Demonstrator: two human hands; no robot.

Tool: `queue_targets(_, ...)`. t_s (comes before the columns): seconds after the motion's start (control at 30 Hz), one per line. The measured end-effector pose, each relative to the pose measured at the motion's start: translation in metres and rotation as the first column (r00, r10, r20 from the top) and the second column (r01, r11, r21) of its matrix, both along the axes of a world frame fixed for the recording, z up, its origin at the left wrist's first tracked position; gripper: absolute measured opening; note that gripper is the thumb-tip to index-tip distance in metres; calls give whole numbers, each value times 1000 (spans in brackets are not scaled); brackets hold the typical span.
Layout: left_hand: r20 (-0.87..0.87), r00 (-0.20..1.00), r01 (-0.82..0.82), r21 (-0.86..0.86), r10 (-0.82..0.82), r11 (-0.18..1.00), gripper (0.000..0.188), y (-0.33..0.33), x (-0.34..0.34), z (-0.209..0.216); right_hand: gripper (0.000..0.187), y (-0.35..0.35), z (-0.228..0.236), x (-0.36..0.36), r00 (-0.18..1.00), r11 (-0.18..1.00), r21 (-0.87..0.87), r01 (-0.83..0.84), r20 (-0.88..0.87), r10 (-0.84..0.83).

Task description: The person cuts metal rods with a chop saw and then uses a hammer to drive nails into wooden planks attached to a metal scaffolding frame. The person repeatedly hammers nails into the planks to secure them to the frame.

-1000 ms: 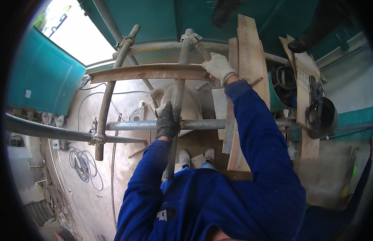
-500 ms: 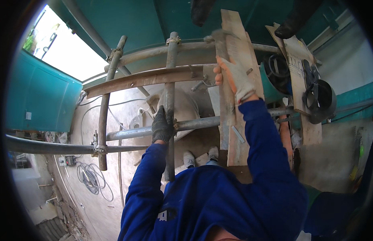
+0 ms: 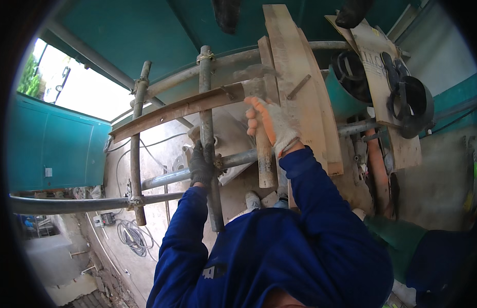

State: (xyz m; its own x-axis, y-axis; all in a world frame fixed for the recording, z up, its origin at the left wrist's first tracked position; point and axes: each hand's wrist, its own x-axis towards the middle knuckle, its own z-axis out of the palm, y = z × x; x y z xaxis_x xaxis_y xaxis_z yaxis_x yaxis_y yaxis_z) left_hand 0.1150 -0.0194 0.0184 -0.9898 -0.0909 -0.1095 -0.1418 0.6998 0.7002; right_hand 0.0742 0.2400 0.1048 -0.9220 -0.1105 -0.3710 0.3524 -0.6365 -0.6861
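Note:
My right hand (image 3: pixel 273 123), in a pale glove with orange on it, is closed round a hammer (image 3: pixel 255 72). The hammer head is smeared by motion and hangs near the right end of a rusty angle iron (image 3: pixel 179 109). My left hand (image 3: pixel 200 165), in a dark glove, grips an upright scaffold tube (image 3: pixel 205 128) just beside a coupler. The angle iron lies slanted across this tube and a second short tube (image 3: pixel 138 128) to its left. Under my right forearm, long wooden planks (image 3: pixel 313 113) lie across the scaffold, with a small metal bar (image 3: pixel 299 87) on top.
A teal bucket (image 3: pixel 341 95) with dark things in it stands right of the planks. Beside it, a board (image 3: pixel 374 66) carries a black visor-like item (image 3: pixel 417 108). Coiled cable (image 3: pixel 135 237) lies on the floor at left. Dark boots (image 3: pixel 227 15) show at the far edge.
My right hand has swung the hammer left, away from over the planks and toward the angle iron's end. My left hand stays on the tube. The whole view has shifted slightly.

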Motion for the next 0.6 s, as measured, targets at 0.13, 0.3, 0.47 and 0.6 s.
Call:
queue_targets(0.13, -21, 1000, -11, -53, 10, 999, 52, -1, 0, -5, 41, 21, 5, 16, 971, 971, -5, 241, 1, -241)
queue_targets(0.3, -34, 999, -40, -47, 38, 998, 50, -2, 0, -13, 47, 11, 2, 14, 855, 825, -312, 472, -66, -514)
queue_targets(0.47, -4, 999, -43, 27, 43, 999, 44, 3, -1, -3, 36, -44, -4, -7, 992, 986, 154, -58, 122, 40)
queue_targets(0.6, 23, 999, -37, -13, 37, 999, 52, 7, 0, 8, 22, -5, -15, -11, 977, 980, 0, 201, 70, -200)
